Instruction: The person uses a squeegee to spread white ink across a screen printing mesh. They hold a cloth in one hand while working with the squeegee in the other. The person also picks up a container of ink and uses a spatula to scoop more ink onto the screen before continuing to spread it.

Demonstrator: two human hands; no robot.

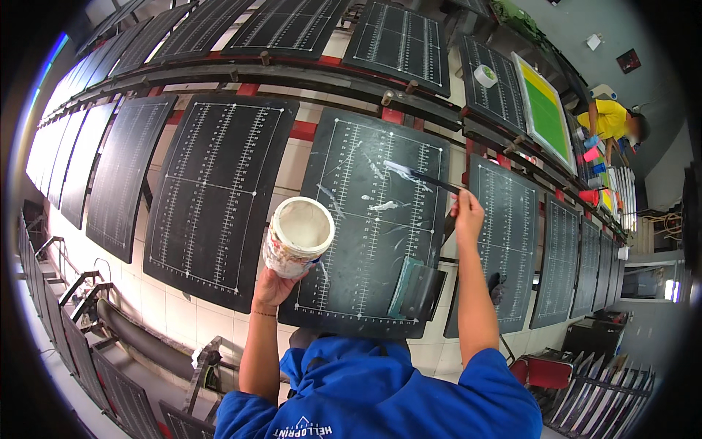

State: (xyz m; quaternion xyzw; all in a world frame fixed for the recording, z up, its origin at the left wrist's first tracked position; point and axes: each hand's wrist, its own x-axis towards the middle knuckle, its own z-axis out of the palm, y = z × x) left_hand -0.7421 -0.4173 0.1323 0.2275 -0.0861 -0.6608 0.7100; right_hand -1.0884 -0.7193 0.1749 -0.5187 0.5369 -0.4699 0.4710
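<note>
1. At nine o'clock, a row of black printing boards (121, 164) marked with white ruler grids is seen curving away along the metal rail (292, 77).
2. Just left of centre, a white paint-smeared tub (297, 235) is gripped from below by the left hand (274, 285), fingers wrapped round its base; its open mouth is tilted toward the camera and whitish paste is seen inside.
3. At centre, the nearest black board (365, 241) is streaked with white smears (384, 205).
4. At five o'clock on that board, a teal-edged squeegee (413, 289) is laid flat near the lower right corner.
5. At two o'clock from the tub, a thin dark spatula (431, 181) is pinched in the closed fingers of the right hand (468, 212), its whitened tip resting on the board's upper right area.
6. At one o'clock, a roll of tape (485, 74) and a green-and-yellow framed screen (545, 110) are seen, with a person in yellow (614, 121) beyond.
</note>
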